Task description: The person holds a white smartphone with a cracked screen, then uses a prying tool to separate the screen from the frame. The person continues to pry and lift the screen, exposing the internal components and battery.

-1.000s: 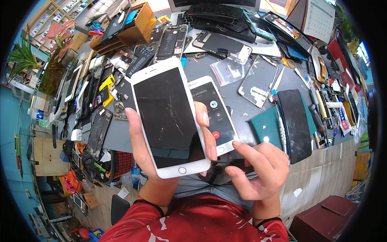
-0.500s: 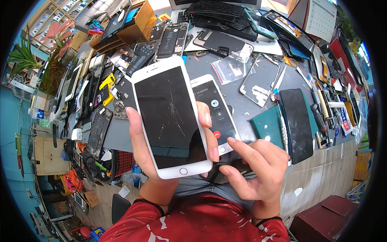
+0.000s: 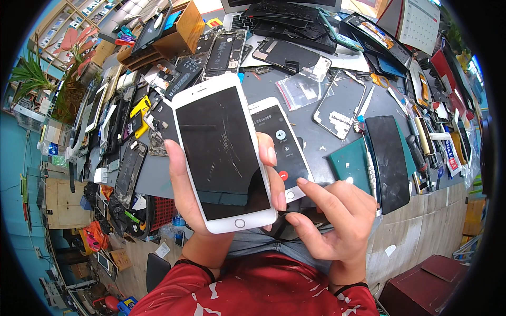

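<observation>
My left hand (image 3: 182,181) is wrapped round a white smartphone (image 3: 224,158) from below, thumb along one edge and fingertips over the other. Its screen is dark, with long pale scratches. Partly behind it is a second white smartphone (image 3: 287,142), its screen lit with a call display and a red round button. Whether this one rests on the desk or is propped by my fingers, I cannot tell. My right hand (image 3: 342,218) holds nothing; its index fingertip is at the lower right edge of the second phone, thumb spread apart and the other fingers bent.
A green mat (image 3: 345,160) with a dark phone panel (image 3: 387,163) and a slim screwdriver (image 3: 370,168) lies to the right. An opened phone (image 3: 225,52), a bare phone frame (image 3: 340,102) and a plastic bag (image 3: 300,92) lie beyond. Phone parts crowd the left side.
</observation>
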A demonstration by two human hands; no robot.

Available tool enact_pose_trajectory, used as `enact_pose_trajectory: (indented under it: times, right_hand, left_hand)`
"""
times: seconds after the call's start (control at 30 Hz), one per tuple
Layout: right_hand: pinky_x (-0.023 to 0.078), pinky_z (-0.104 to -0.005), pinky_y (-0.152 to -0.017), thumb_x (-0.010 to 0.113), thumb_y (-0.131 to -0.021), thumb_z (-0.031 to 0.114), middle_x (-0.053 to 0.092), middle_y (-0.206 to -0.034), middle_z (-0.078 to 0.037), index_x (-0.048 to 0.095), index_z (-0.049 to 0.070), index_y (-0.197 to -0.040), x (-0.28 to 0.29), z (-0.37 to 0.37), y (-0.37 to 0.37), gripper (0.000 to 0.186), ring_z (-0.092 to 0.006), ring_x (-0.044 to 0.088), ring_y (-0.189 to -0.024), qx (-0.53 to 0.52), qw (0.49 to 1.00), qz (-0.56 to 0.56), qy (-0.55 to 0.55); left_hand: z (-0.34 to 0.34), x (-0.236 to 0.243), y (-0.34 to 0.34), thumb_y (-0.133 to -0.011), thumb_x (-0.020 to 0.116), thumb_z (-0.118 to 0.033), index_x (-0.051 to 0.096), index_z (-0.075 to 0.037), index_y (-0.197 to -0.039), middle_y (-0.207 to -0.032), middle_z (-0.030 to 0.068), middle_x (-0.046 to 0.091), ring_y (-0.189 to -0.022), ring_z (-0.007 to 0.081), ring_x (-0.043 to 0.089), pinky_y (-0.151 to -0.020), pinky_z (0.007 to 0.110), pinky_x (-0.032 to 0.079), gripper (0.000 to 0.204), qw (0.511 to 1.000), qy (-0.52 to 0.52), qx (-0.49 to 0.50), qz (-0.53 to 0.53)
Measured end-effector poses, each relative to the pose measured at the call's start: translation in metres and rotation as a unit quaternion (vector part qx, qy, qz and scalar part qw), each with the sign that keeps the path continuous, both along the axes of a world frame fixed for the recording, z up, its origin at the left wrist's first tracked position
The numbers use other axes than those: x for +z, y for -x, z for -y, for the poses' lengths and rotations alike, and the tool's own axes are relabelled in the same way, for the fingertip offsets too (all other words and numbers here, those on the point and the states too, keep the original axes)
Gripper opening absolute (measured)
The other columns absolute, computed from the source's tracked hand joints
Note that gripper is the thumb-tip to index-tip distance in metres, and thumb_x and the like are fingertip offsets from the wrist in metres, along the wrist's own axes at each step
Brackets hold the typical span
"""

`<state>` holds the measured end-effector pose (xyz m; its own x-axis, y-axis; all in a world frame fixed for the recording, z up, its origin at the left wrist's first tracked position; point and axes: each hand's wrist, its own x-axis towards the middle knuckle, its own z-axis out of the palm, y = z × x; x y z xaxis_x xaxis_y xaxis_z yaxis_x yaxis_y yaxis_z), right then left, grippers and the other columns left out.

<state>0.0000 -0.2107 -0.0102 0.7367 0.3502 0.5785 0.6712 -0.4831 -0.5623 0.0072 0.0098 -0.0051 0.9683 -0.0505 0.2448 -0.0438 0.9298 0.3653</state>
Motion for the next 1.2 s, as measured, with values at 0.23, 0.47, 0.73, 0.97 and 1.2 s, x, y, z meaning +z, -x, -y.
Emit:
enact_pose_trajectory:
  times: [0.23,0.47,0.73,0.97,1.2]
  right_hand:
    - [0.045,-0.0363,-0.055,0.101,-0.082,0.029,0.062,-0.077,-0.003,0.087,0.002,-0.121,-0.0001,-0.0006,-0.0007,0.050,-0.0208,0.061,-0.061,-0.001,1.000,0.003,-0.002]
    - [0.045,-0.0361,-0.055,0.101,-0.082,0.029,0.063,-0.077,-0.003,0.087,0.002,-0.120,-0.0017,0.0001,-0.0007,0.049,-0.0205,0.061,-0.061,-0.003,1.000,0.015,-0.001]
    - [0.046,-0.0358,-0.055,0.101,-0.083,0.029,0.062,-0.076,-0.002,0.087,0.002,-0.120,-0.0049,-0.0011,-0.0022,0.048,-0.0196,0.061,-0.061,-0.005,0.999,0.046,0.002]
    - [0.046,-0.0360,-0.055,0.101,-0.083,0.030,0.063,-0.078,-0.002,0.087,0.002,-0.121,-0.0031,-0.0018,-0.0028,0.049,-0.0198,0.062,-0.061,0.000,0.999,0.043,0.003]
    - [0.047,-0.0350,-0.057,0.102,-0.081,0.034,0.062,-0.085,-0.002,0.088,0.006,-0.125,-0.0001,-0.0073,-0.0029,0.054,-0.0185,0.060,-0.063,-0.008,1.000,0.027,0.003]
  left_hand:
    - [0.0003,-0.0003,0.0000,-0.120,0.026,-0.076,0.040,0.010,-0.158,-0.126,0.0370,0.055,-0.075,0.0496,0.078,-0.039,0.048,0.066,0.096,1.000,-0.002,-0.001,0.003]
    - [0.0000,-0.0005,0.0006,-0.120,0.026,-0.077,0.040,0.012,-0.158,-0.127,0.0371,0.054,-0.076,0.0498,0.078,-0.040,0.049,0.067,0.098,1.000,0.003,-0.005,-0.003]
    - [-0.0004,-0.0018,0.0004,-0.120,0.028,-0.077,0.038,0.010,-0.161,-0.128,0.0371,0.054,-0.078,0.0502,0.078,-0.041,0.049,0.068,0.096,1.000,0.006,0.000,-0.001]
    - [-0.0017,-0.0019,0.0001,-0.120,0.029,-0.076,0.038,0.011,-0.159,-0.127,0.0366,0.053,-0.079,0.0510,0.078,-0.043,0.050,0.069,0.096,1.000,0.011,-0.005,-0.001]
    - [-0.0015,0.0005,-0.0012,-0.119,0.030,-0.077,0.037,0.015,-0.153,-0.126,0.0349,0.051,-0.083,0.0510,0.078,-0.042,0.050,0.069,0.098,1.000,0.012,-0.021,0.006]
